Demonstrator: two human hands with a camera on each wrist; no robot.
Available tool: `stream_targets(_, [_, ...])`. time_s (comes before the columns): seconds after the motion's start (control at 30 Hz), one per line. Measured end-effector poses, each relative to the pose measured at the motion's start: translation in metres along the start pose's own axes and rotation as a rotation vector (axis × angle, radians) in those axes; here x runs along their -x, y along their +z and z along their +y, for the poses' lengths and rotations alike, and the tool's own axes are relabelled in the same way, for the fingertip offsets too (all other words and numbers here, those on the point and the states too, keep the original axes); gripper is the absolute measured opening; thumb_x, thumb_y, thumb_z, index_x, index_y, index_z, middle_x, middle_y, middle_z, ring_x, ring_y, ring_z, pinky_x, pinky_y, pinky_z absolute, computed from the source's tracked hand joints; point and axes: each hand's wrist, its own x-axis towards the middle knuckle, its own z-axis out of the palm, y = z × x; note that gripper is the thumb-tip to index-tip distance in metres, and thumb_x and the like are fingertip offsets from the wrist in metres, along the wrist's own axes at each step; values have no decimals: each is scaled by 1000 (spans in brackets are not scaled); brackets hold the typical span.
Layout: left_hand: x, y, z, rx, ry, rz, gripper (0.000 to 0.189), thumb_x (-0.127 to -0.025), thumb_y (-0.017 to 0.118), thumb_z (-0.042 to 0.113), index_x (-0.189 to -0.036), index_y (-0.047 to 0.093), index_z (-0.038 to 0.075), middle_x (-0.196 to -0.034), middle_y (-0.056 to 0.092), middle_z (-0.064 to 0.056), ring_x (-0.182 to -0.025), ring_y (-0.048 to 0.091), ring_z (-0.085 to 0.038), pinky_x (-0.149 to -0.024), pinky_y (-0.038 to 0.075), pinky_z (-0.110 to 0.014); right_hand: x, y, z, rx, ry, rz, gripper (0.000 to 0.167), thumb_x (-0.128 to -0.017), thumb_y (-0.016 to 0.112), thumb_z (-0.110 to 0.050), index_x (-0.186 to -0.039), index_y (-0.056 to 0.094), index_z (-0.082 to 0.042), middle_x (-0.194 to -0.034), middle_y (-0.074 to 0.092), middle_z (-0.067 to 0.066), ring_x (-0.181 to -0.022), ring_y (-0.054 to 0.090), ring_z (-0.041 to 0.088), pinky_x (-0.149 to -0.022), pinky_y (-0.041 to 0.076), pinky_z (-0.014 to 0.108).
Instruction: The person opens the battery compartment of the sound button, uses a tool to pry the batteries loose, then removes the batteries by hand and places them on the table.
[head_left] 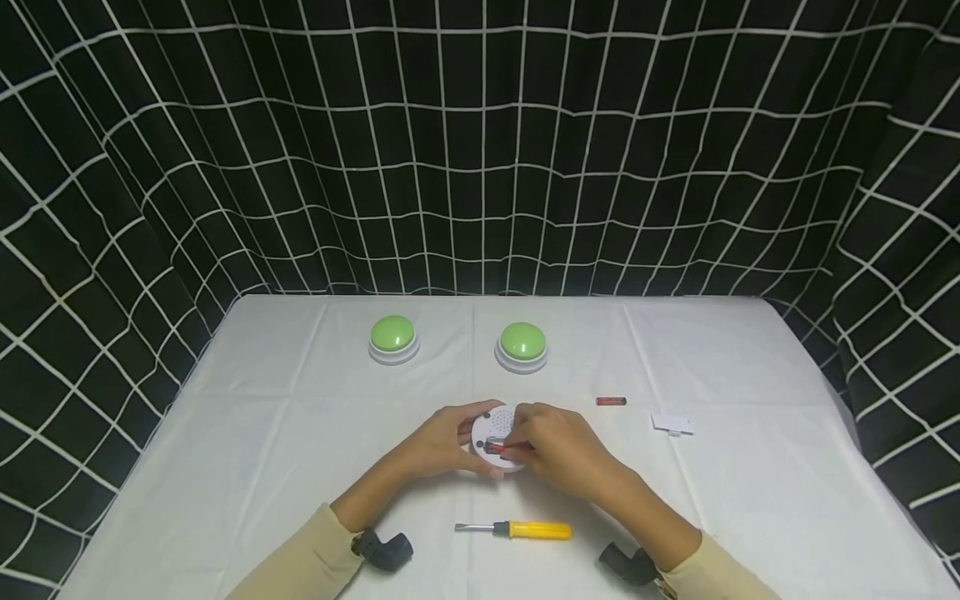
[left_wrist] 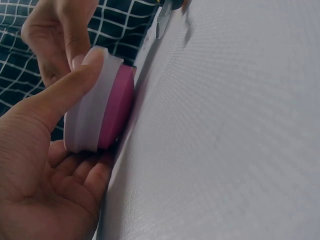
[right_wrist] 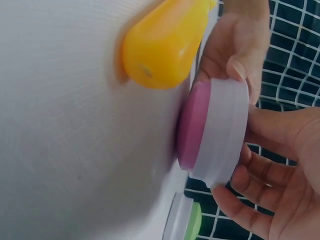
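Observation:
An upside-down push-button light with a white base (head_left: 501,421) and a pink dome (left_wrist: 118,107) sits dome-down on the cloth. My left hand (head_left: 442,442) grips the base by its rim, thumb on the near side and fingers round the far side. In the base's underside the battery compartment (head_left: 491,439) lies uncovered, with a red battery (head_left: 495,448) showing in it. My right hand (head_left: 558,442) pinches at that battery with thumb and fingertips, which partly hide the compartment. In the right wrist view the other fingers (right_wrist: 245,212) are bent beside the base.
Two green-domed buttons, one left (head_left: 393,337) and one right (head_left: 522,346), stand farther back. A loose red battery (head_left: 611,401) and a white battery cover (head_left: 672,424) lie to the right. A yellow-handled screwdriver (head_left: 536,530) lies nearer me. Black netted-pattern cloth (head_left: 480,167) hangs behind the table.

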Motion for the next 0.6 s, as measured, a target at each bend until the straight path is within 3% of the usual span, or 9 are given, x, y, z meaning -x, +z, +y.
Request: stream_targets(0.6, [0, 1, 2, -27, -3, 13, 94, -73, 92, 12, -153, 42, 5, -152, 50, -12, -134, 54, -21, -108, 45, -21, -1, 3, 3, -30, 4, 57, 8, -81, 86, -16, -85, 80, -18, -83, 62, -13, -78, 56, 6, -66, 51, 24])
